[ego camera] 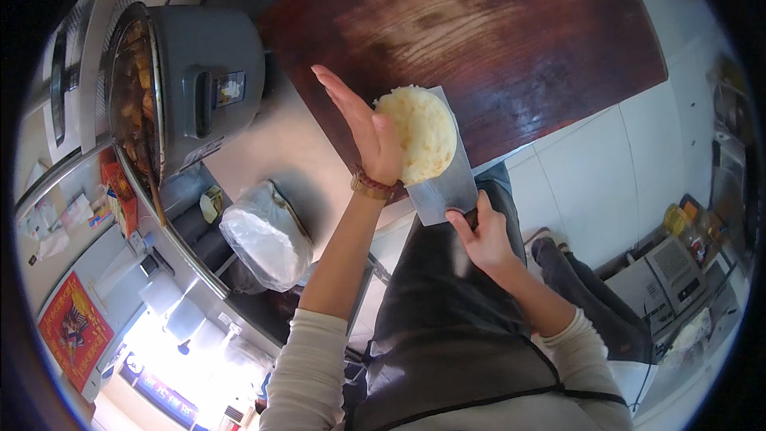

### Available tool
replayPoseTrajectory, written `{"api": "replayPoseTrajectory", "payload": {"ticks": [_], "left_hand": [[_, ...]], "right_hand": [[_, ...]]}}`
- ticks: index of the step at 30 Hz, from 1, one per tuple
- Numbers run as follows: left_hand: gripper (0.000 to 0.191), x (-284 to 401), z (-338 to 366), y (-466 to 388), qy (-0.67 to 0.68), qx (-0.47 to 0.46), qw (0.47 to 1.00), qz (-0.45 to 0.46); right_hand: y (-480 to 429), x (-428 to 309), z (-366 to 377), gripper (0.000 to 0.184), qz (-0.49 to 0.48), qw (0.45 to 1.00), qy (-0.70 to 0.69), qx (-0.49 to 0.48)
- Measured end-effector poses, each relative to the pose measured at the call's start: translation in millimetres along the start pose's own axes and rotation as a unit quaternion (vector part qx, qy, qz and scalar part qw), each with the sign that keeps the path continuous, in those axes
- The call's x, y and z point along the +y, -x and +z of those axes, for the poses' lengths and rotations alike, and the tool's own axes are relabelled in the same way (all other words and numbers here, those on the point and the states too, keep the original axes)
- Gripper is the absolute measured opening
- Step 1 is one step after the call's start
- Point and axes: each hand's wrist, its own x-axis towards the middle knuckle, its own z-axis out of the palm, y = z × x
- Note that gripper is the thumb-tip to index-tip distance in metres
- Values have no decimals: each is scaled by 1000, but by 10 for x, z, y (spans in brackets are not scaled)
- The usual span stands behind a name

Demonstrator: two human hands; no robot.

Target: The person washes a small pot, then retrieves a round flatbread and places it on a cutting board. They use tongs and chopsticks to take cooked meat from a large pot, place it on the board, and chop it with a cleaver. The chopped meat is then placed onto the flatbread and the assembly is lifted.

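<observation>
My right hand (488, 242) grips the handle of a broad-bladed cleaver (446, 197) in front of my dark apron. A round, pale flatbread (423, 134) with light brown spots covers much of the blade; its ragged edge shows some crumbs. My left hand (365, 131) is stretched flat at the bread's left side, fingers extended, and seems to touch its edge. A bracelet and a gold-coloured band circle that wrist. Beyond the bread lies a dark reddish-brown wooden board (508, 30), worn pale in the middle.
A grey electric cooker (209, 72) full of browned food in dark liquid stands left, a wooden handle leaning out of it. Nearer me is a plastic-wrapped white bundle (266, 239). Another person's legs (574, 287) and a grey appliance (664, 275) are at right.
</observation>
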Motion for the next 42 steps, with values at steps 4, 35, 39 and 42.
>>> {"api": "replayPoseTrajectory", "payload": {"ticks": [4, 35, 39, 42], "left_hand": [[88, -37, -44, 105, 2, 15, 1000, -6], [61, 1215, -3105, 838, 57, 189, 932, -305], [50, 1131, -3258, 789, -198, 188, 922, -275], [46, 1060, -3455, 695, -218, 226, 938, -146]], "right_hand": [[172, 119, -75, 38, -37, 997, 61, -14], [-1341, -3506, 343, 34, -559, 809, 105, 150], [-980, -3478, 754, 33, -704, 646, 283, -87], [-809, -3441, 1252, 21, -680, 643, 330, -126]]}}
